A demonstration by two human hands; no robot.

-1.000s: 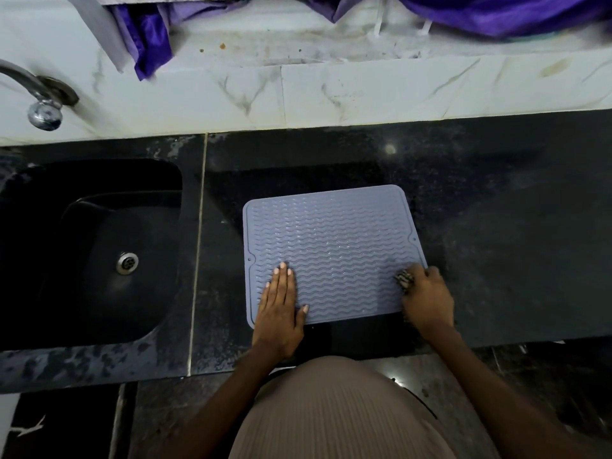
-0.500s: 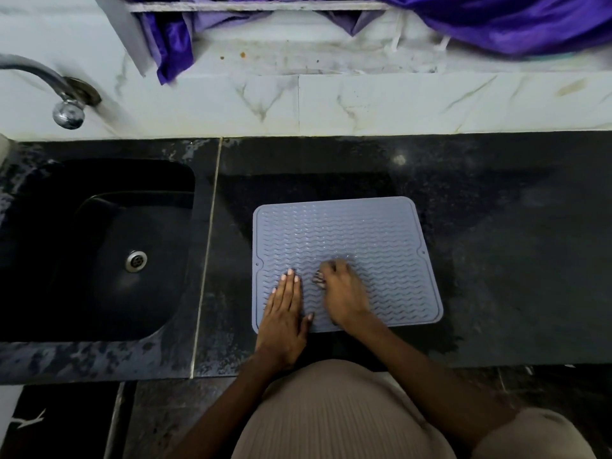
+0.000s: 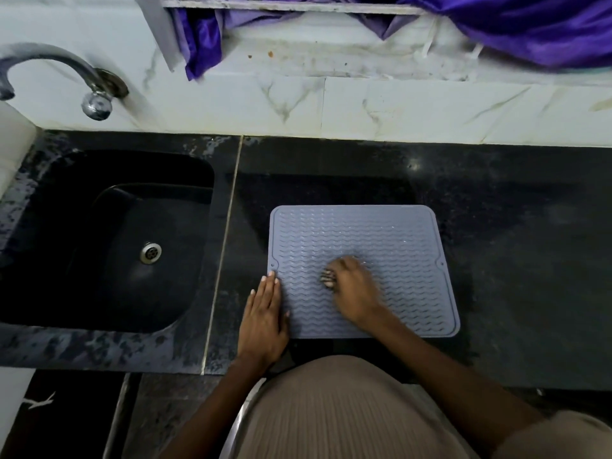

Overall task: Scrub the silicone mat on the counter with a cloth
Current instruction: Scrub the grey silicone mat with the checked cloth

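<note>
Mat: grey silicone mat, wavy ridges, flat at the counter front edge.
Right hand: curled shut around a small striped cloth, mid-mat.
Left hand: flat, fingers spread, on the mat's front-left corner.
Room: bare counter rightward.
Left side: sink, tap above.

One silicone mat lies near the counter's front edge. One striped cloth, and two hands on show: one left hand, one right hand. One sink at the left end, one drain, one tap.
</note>
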